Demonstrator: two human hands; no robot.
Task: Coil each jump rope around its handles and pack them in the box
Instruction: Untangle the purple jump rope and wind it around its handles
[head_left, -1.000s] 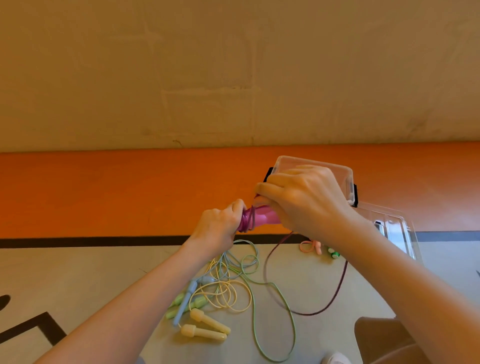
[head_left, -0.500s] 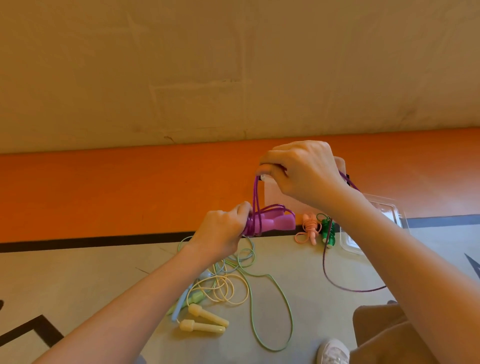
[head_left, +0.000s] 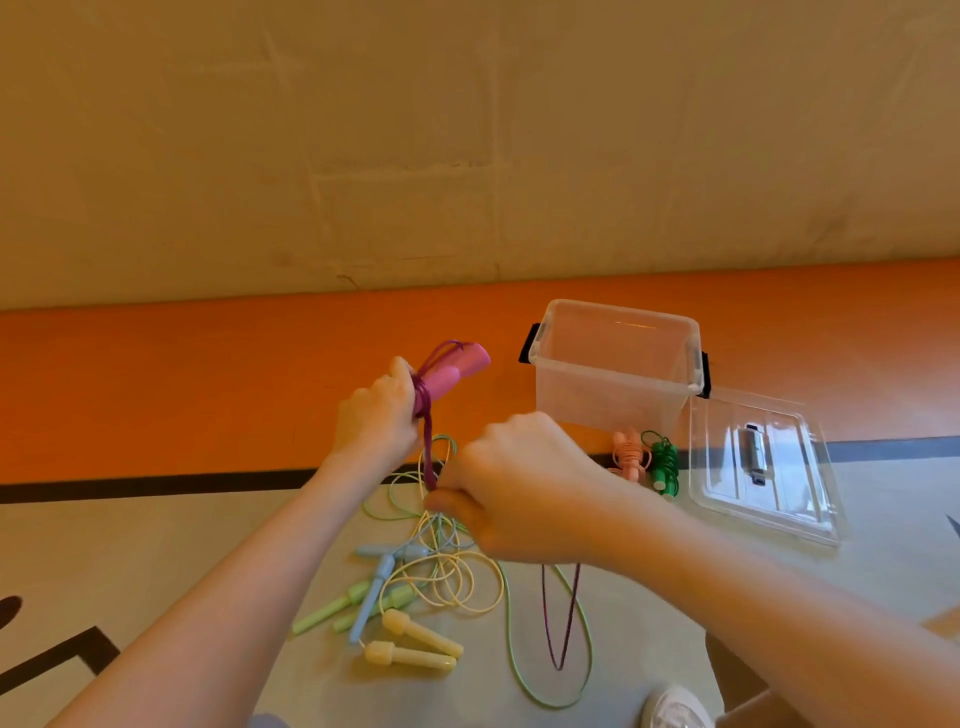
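Floor (head_left: 156, 545): loose ropes (head_left: 441, 571), box (head_left: 613, 374), lid (head_left: 763, 467).

Head-worn view, angled down, close above floor (head_left: 156, 545)

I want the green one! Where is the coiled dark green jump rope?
In the head view, right of centre: the dark green jump rope lies on the floor between the pink jump rope and the clear lid.

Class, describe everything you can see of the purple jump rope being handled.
The purple jump rope with pink plastic handles is partly coiled. The left hand grips both handles together, their free ends tilted up to the right, with several cord turns wrapped around them. From there the thin cord runs down taut to the right hand, which pinches it. The rest hangs behind the right forearm as a long loose loop reaching the floor.
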